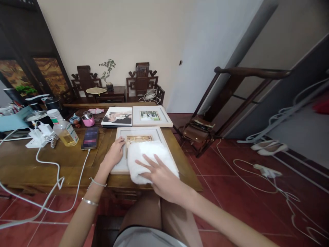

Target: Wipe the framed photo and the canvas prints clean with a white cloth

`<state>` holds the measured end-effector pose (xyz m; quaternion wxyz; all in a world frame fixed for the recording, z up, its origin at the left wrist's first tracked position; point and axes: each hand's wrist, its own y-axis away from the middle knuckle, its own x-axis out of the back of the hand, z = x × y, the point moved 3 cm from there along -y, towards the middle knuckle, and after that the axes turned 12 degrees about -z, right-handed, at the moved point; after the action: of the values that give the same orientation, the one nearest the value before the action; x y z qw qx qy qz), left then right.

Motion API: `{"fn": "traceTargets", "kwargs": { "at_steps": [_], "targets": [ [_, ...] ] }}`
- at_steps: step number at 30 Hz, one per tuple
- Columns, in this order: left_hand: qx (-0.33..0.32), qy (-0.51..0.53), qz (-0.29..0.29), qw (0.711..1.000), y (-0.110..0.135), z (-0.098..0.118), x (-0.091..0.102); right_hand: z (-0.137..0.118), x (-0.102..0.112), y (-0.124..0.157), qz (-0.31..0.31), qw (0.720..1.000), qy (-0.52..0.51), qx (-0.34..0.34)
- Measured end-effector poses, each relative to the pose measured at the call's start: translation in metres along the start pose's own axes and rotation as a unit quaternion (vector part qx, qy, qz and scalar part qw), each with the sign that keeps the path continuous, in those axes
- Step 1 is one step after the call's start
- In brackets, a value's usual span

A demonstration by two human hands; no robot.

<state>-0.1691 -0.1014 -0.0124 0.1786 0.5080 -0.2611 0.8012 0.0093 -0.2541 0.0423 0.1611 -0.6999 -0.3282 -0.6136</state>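
Note:
A picture frame [119,135] with a pale wooden rim lies flat near the table's front edge, an ornate brownish print [138,138] partly visible inside it. Over its lower right part is a folded white towel [142,154], which hides much of the print and hangs slightly past the frame's near edge. My right hand [164,178] presses flat on the towel with its fingers spread. At the frame's left side, my left hand [116,151] rests with its fingers laid over the rim, holding nothing in its grasp.
Behind it are a second picture frame [166,118] and a photo book [117,116]. To the left stand a plugged-in phone [89,138], a bottle of yellow liquid [67,133], a pink mug [88,119] and a power strip [38,137] with loose cables. A wooden chair [218,99] stands right.

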Motion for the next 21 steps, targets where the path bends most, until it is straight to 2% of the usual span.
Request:
{"fn": "traceTargets", "kwargs": {
  "at_steps": [4,7,9,11,12,15,18,21],
  "targets": [
    [0.003,-0.009,-0.01,1.0,-0.001,0.003,0.001,0.028,0.001,0.041,-0.014,0.998,0.006,-0.065],
    [0.006,0.0,-0.025,1.0,-0.001,0.007,0.003,0.069,0.008,0.061,-0.027,0.99,0.014,-0.14],
    [0.009,0.005,-0.025,1.0,-0.001,0.008,0.004,0.102,0.019,0.063,0.002,0.977,0.027,-0.213],
    [0.013,0.007,-0.022,1.0,-0.001,0.008,0.004,0.131,0.033,0.053,0.064,0.962,0.059,-0.261],
    [0.014,0.006,-0.02,1.0,-0.001,0.007,0.004,0.142,0.041,0.044,0.099,0.956,0.083,-0.263],
    [0.014,-0.001,-0.014,1.0,-0.001,0.004,0.002,0.155,0.056,0.003,0.151,0.952,0.149,-0.222],
    [0.011,-0.006,-0.002,1.0,-0.001,0.001,0.0,0.149,0.054,-0.037,0.105,0.967,0.157,-0.172],
    [0.012,-0.005,0.003,1.0,-0.001,0.0,0.001,0.132,0.04,-0.052,0.035,0.981,0.138,-0.132]
  ]
}}
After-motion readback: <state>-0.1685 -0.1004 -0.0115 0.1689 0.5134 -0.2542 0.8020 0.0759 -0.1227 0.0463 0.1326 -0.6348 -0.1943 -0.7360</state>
